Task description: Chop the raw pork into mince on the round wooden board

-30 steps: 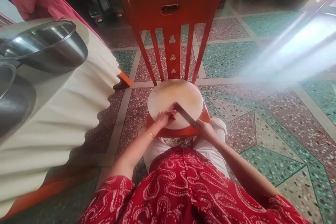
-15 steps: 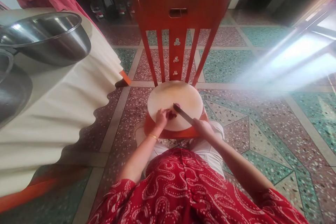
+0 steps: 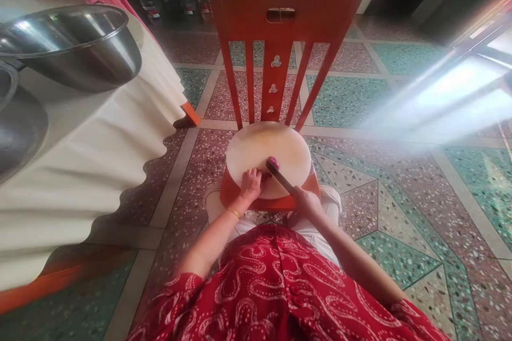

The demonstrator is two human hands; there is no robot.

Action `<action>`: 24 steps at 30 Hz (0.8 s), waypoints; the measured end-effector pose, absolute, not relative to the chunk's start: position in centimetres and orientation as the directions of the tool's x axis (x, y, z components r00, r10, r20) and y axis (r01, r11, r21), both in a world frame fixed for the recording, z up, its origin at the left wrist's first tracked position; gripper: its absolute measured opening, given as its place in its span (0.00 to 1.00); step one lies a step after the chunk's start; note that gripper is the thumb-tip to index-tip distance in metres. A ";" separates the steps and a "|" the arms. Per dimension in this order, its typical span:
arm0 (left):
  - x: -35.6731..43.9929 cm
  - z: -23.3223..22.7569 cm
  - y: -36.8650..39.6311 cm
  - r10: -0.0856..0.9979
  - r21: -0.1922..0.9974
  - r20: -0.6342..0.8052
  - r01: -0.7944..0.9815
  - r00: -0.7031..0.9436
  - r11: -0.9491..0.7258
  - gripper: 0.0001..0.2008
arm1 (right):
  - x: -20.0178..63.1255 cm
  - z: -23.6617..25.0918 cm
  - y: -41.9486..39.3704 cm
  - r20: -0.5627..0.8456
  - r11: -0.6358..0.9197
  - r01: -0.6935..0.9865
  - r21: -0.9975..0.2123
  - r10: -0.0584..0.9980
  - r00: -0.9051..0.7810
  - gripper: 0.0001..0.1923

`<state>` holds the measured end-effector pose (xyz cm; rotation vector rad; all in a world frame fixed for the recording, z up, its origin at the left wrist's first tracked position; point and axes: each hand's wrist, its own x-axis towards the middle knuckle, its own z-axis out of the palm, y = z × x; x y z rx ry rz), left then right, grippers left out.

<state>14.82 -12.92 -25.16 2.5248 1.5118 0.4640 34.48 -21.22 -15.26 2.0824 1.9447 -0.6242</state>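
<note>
**Orange chair, round board, a knife at work**

Orange wood frames the scene: a slat-backed chair (image 3: 276,37) stands on a speckled terrazzo floor (image 3: 400,181) of pink and green panels, and on its seat lies a round, pale cutting board (image 3: 268,152). A person in a red garment with white swirls (image 3: 280,287) leans over it, seen from above.

The right hand (image 3: 306,203) is closed around the handle of a knife (image 3: 282,177), whose blade runs up and to the left across the near part of the board. At the blade's far end sits a small reddish-purple piece of food (image 3: 273,162), touching the knife; what kind of food it is cannot be told at this size. The left hand (image 3: 251,184), a thin gold bangle (image 3: 233,213) on its wrist, rests on the near left part of the board with its fingers curled down just beside the blade. More of the same reddish food shows at its fingertips, but whether the fingers pinch it or merely press on it cannot be told.

To the left, a table draped in a cream cloth with a wavy hem (image 3: 100,154) carries a large steel bowl (image 3: 76,45), with the rim of a second steel vessel (image 3: 18,128) at the picture's edge. Bright glare streaks across the upper right.
</note>
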 end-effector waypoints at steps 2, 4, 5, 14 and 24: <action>15.9 -24.9 -12.7 0.893 0.320 0.176 0.834 0.414 -0.450 0.09 | 34.4 -15.3 -21.2 -0.449 -0.100 0.987 -0.123 0.893 0.034 0.12; 17.1 -24.8 -12.3 0.900 0.374 0.155 0.819 0.407 -0.434 0.08 | 34.4 -15.4 -21.1 -0.443 -0.108 0.986 -0.128 0.895 0.040 0.12; 17.5 -24.8 -11.9 0.915 0.427 0.137 0.811 0.380 -0.401 0.07 | 34.4 -15.5 -21.1 -0.440 -0.117 0.984 -0.133 0.897 0.047 0.13; 13.1 -24.3 -7.9 0.980 0.648 -0.114 0.760 0.163 -0.051 0.22 | 34.9 -16.3 -21.3 -0.441 -0.159 0.975 -0.158 0.894 0.074 0.13; 13.9 -26.6 -12.5 0.938 0.352 0.179 0.871 0.297 -0.343 0.17 | 34.0 -16.2 -20.9 -0.464 -0.049 0.990 -0.132 0.886 -0.017 0.10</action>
